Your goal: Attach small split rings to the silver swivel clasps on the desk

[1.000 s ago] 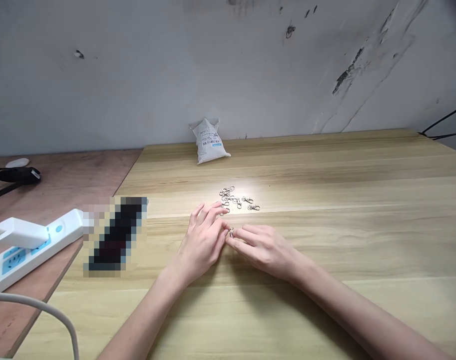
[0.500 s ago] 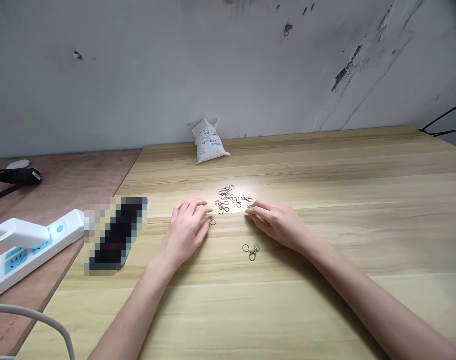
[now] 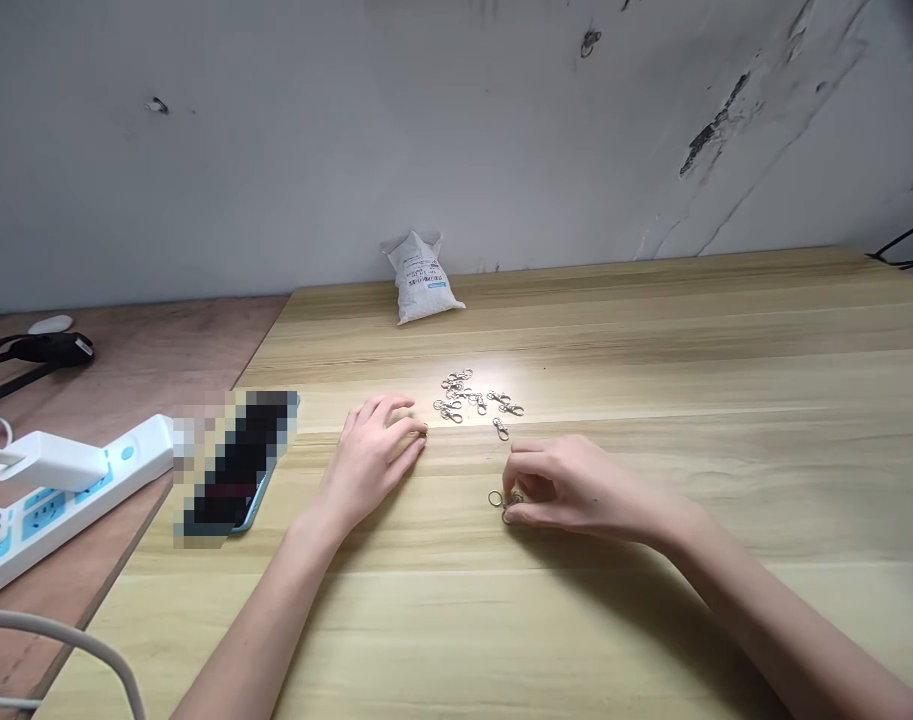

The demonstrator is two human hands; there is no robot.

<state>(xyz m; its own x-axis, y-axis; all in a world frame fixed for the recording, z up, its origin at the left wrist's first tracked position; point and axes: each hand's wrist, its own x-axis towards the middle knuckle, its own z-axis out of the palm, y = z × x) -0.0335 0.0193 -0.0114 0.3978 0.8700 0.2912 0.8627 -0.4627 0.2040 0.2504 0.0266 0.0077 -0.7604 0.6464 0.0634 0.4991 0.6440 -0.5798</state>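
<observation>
Head view: left hand (image 3: 370, 462) sits curled on the table, fingertips just short of the pile, and I can't tell if it's holding anything. The metal swivel clasps (image 3: 463, 395) look light, stiff and slippery, so grab them by the body. Right hand (image 3: 580, 490) pinches a clasp (image 3: 508, 517) beside a loose key ring (image 3: 495, 498), with open wooden table (image 3: 763, 480) off to its right.

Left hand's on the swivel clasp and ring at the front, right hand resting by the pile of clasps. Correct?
No, the hands are swapped. The head view shows the right hand on the swivel clasp and ring at the front, and the left hand resting by the pile of clasps.
</observation>
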